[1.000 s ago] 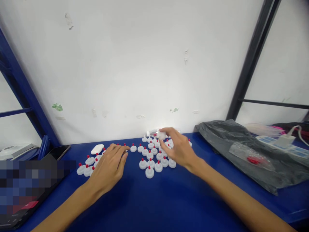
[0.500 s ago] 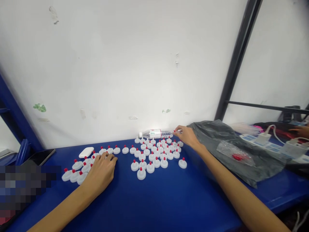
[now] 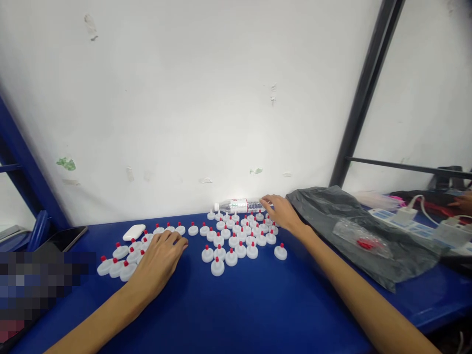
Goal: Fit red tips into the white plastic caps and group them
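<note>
1. Right caps (image 3: 217, 267): spread on the blue table (image 3: 228, 314) between the hands. From the right hand (image 3: 282, 214), most are found to the left and nearer the wearer; its fingers are held over the group's rear right edge.
2. Axis: caps are stood upright, wide base down, red tip up. On a few plain caps (image 3: 211, 215) at the rear left of the group, no red is seen.
3. Nearer hand: right, for the rear right part. The lone cap (image 3: 280, 252) is set apart on the wearer's side of that hand, also nearest to it.
4. Right hand state: fingers bent, gap to thumb narrow. Whether anything is pinched cannot be told (tips are lost against the bottle (image 3: 239, 205)). Contact with the bottle can't be confirmed either.
5. Bottle: laid on its side along the wall, white lid to the left, far end by the right fingertips.
6. Left hand (image 3: 160, 255): palm down, fingers curled, placed beside the left caps (image 3: 105, 266), some of them partly hidden. Grip can't be told.
7. White case (image 3: 133, 232) is seen behind the left caps; grey bag (image 3: 313, 211) right of the right hand.
</note>
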The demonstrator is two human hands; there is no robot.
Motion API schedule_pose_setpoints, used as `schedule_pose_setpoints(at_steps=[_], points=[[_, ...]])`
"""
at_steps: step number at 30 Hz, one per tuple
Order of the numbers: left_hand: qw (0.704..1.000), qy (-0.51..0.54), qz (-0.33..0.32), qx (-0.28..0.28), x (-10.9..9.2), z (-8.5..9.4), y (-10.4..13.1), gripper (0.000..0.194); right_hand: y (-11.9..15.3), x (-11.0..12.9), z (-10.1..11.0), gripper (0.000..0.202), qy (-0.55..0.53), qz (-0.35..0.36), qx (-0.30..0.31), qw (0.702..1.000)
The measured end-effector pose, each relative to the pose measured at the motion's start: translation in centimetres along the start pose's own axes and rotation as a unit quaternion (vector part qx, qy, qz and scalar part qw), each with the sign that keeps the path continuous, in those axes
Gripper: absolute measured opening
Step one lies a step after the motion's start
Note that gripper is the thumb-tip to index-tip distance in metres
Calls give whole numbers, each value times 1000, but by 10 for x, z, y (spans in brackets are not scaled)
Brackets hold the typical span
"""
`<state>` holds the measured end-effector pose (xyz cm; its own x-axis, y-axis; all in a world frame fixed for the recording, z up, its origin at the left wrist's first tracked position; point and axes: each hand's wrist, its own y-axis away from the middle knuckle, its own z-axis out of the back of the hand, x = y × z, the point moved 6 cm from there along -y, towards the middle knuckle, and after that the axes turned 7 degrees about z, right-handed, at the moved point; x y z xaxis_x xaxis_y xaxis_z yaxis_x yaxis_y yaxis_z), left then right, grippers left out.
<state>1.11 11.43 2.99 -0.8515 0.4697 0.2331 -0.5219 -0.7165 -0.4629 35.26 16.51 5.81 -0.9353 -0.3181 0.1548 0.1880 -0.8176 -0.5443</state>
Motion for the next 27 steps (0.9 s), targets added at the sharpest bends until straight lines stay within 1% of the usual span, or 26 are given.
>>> schedule_pose_setpoints(at_steps=[2,4,7,12,17,21,27], points=[[1000,8,2,-2,-3,3,-1,29,-1,28,0,45,-20,60,21,998],[1000,17,2,-4,-5,5,-2,29,0,52,-6,49,-37,110,53,992],[1000,26,-1,-9,-6,6,-2,27,1,71,-18,52,-49,145,90,984],[999,40,-6,-22,-7,4,1,25,-2,76,-35,61,-53,147,129,979],[997,67,-12,-44,-7,6,2,29,-3,76,-43,61,-67,148,145,976],[994,88,-19,-57,-6,10,2,33,-3,77,-39,60,-75,149,133,977],[992,113,8,-49,-5,14,1,32,-2,83,-23,50,-71,159,77,982]])
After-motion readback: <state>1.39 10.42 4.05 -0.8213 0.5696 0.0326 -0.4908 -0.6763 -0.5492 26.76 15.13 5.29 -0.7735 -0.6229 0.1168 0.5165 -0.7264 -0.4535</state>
